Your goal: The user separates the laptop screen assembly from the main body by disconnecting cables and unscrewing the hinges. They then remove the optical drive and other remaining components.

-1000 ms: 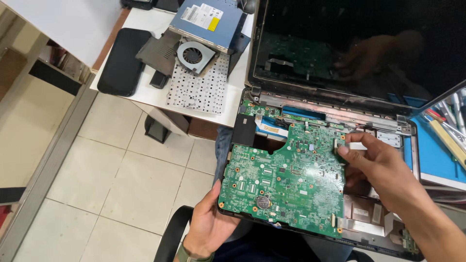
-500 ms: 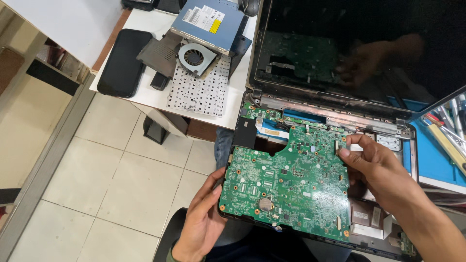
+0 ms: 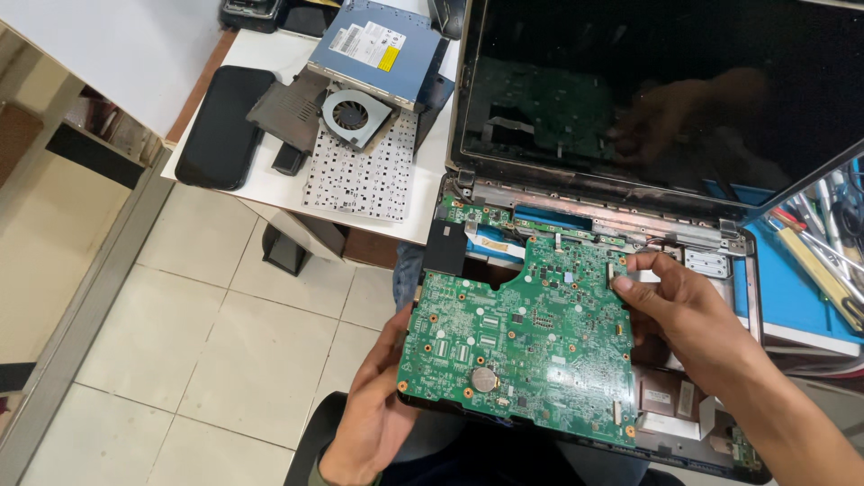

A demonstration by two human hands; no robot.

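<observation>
While both hands (image 3: 684,315) grip the motherboard (image 3: 522,346), fan (image 3: 353,115) and keyboard (image 3: 360,175) lie aside.

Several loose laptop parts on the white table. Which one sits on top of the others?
The flat grey-blue optical drive with a yellow sticker: it lies over the black cooling fan, which rests on the white upturned keyboard.
</observation>
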